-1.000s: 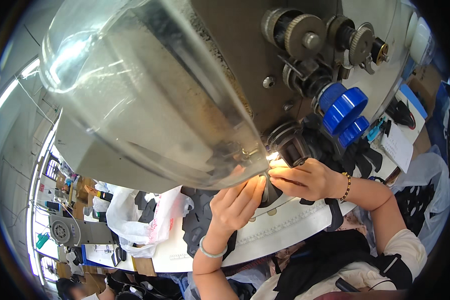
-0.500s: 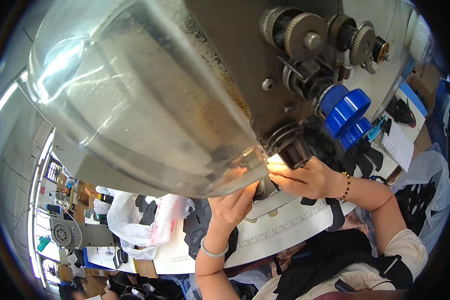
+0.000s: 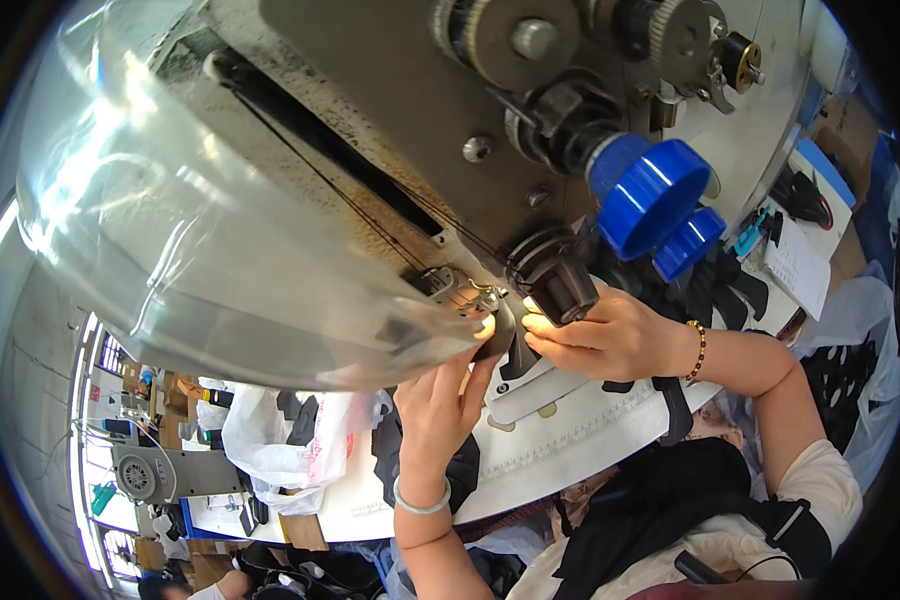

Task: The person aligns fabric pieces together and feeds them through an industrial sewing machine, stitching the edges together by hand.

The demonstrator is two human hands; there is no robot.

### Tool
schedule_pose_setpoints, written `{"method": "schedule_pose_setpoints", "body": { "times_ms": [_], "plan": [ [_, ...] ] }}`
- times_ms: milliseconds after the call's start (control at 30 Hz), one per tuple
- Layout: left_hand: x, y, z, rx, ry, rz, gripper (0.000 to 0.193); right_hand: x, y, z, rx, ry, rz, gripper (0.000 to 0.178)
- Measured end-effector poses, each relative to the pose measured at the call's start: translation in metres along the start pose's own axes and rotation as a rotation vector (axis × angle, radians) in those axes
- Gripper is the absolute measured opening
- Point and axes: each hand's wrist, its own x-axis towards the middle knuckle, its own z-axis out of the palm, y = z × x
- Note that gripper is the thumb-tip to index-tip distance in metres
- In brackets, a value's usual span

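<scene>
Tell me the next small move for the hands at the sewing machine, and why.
Probably ease the black fabric a little further under the needle area: both the left hand and the right hand pinch it right at the lit spot beneath the machine head.

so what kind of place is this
Probably a garment sewing workshop: both hands feed dark fabric under an industrial sewing machine, cut black pieces lie on the white table, and another machine stands beyond.

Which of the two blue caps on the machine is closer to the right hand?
The smaller blue cap, lower and further right, sits closer to the right hand; the bigger blue cap stands above it, further from the knuckles.
</scene>
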Motion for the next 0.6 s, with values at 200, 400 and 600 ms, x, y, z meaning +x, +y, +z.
{"method": "schedule_pose_setpoints", "body": {
  "times_ms": [200, 400, 600],
  "plan": [
    [0.001, 0.010, -0.001, 0.198, -0.062, 0.308, 0.035, 0.000, -0.005, 0.000, -0.004, 0.033, 0.034, 0.022],
    [-0.002, 0.007, -0.001, 0.214, -0.056, 0.382, 0.038, -0.002, -0.009, 0.003, 0.008, 0.018, 0.074, 0.025],
    [-0.001, 0.011, -0.001, 0.212, -0.026, 0.315, 0.023, 0.000, -0.010, 0.002, 0.019, 0.002, 0.065, 0.026]
  ]
}}
